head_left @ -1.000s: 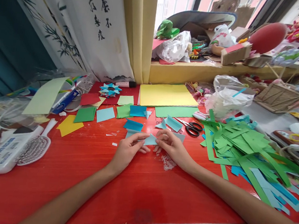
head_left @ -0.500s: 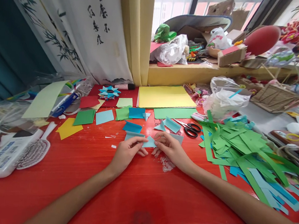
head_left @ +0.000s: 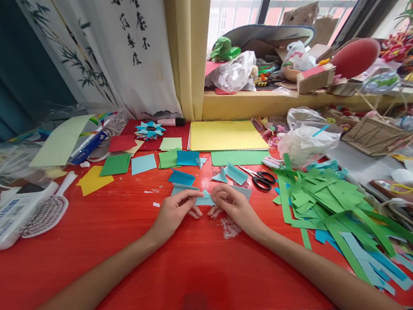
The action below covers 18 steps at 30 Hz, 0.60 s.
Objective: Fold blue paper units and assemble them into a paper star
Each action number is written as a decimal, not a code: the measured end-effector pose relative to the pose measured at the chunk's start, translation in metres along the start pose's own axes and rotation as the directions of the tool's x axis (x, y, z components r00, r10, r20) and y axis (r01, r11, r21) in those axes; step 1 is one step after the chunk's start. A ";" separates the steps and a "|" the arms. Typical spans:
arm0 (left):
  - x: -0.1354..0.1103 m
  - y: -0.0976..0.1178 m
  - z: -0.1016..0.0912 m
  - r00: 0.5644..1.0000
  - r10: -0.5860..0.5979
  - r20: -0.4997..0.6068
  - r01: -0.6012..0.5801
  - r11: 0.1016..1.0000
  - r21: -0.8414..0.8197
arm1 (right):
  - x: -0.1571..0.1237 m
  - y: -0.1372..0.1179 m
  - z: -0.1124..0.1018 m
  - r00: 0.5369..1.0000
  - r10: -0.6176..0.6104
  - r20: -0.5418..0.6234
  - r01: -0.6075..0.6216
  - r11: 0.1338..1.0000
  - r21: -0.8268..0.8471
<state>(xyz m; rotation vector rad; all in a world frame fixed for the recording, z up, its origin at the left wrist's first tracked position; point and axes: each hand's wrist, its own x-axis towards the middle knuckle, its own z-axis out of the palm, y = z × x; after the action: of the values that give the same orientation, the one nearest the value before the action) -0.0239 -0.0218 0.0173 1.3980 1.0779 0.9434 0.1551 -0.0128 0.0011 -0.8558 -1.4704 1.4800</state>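
Between my two hands is a small light-blue piece of folded paper [head_left: 205,200], with a little peak at its top edge. My left hand [head_left: 179,205] pinches its left end between thumb and fingers. At the right end, my right hand [head_left: 233,206] is closed on the same paper, its fingertips partly hidden. Just behind the hands lie a creased blue sheet [head_left: 182,177], a curled light-blue sheet [head_left: 236,174] and a small folded light-blue triangle [head_left: 220,176]. A clear crumpled scrap [head_left: 230,228] lies under my right hand.
Black-handled scissors [head_left: 262,180] lie right of the folded papers. Green paper strips [head_left: 329,201] heap up at the right. Yellow sheets [head_left: 228,135] and a blue paper ring [head_left: 150,130] lie at the back. A hairbrush [head_left: 46,212] rests at the left on the red table [head_left: 165,278].
The paper between my hands now shows a straighter lower band with a small peak above, and my right fingers have drawn in slightly. The view has shifted a little.
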 end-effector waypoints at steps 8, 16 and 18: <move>0.000 0.001 0.001 1.000 0.030 -0.005 -0.031 0.999 -0.022 | 0.000 -0.007 0.002 0.994 0.105 -0.042 -0.099 0.988 0.116; 0.000 0.001 0.002 0.996 0.042 0.075 -0.041 0.999 -0.018 | -0.002 -0.007 0.006 0.995 0.090 -0.038 -0.086 0.991 0.098; 0.000 0.001 0.003 0.995 0.028 0.096 -0.026 0.999 -0.018 | -0.002 -0.006 0.006 0.996 0.083 -0.025 -0.080 0.993 0.086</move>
<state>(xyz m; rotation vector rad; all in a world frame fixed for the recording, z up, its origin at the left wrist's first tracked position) -0.0213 -0.0228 0.0175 1.4334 0.9789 0.8930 0.1509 -0.0178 0.0073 -0.8909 -1.3561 1.5724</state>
